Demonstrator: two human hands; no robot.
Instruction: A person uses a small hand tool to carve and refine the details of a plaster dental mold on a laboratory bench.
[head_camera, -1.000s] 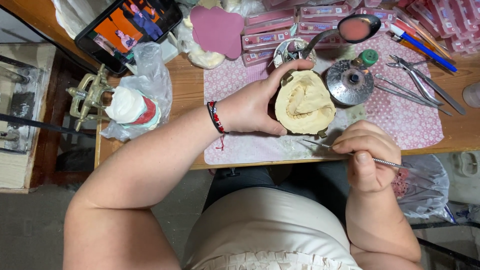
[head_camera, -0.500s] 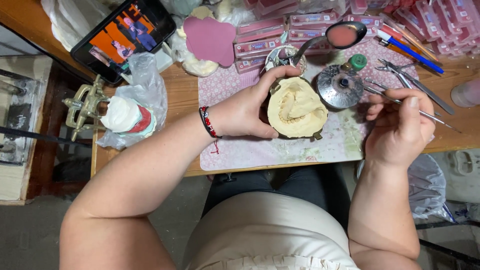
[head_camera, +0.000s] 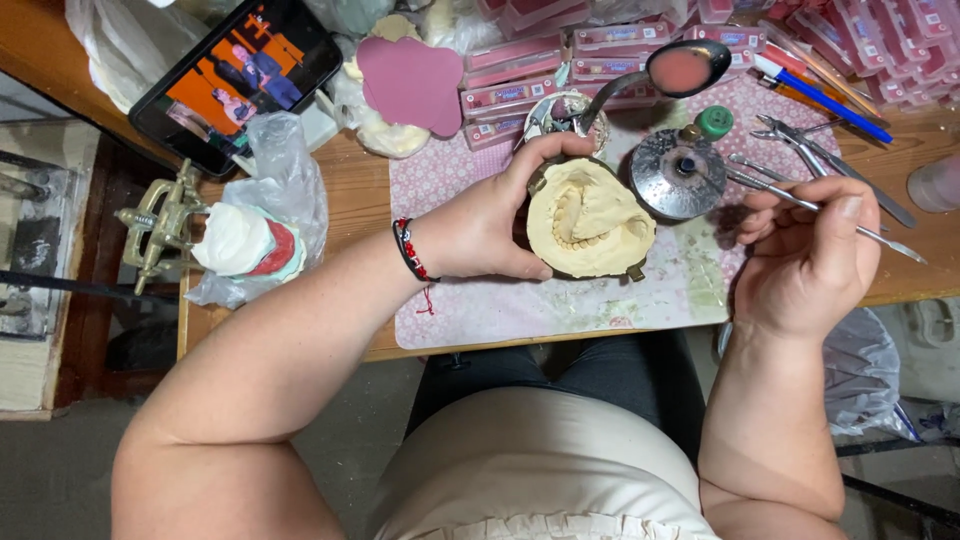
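Note:
My left hand (head_camera: 495, 215) grips a cream plaster dental cast (head_camera: 590, 220) in a dark frame, held just above a pink patterned mat (head_camera: 480, 310). A row of teeth shows in the hollow of the cast. My right hand (head_camera: 810, 255) is raised to the right of the cast and pinches a thin metal instrument (head_camera: 880, 238); one end points left toward a round metal burner (head_camera: 682, 172), the other sticks out to the right. A red and black bracelet (head_camera: 410, 250) circles my left wrist.
A phone (head_camera: 240, 75) with a lit screen leans at the back left. A brass articulator (head_camera: 155, 225) and a plastic bag holding a white and red cast (head_camera: 250, 240) sit left. Pink boxes (head_camera: 600, 50), a spoon with pink wax (head_camera: 680, 68), pens and metal tools (head_camera: 810, 140) lie behind.
My right hand has lifted from the table's front edge up and to the right with the instrument, ending near the burner. The left hand has kept hold of the cast.

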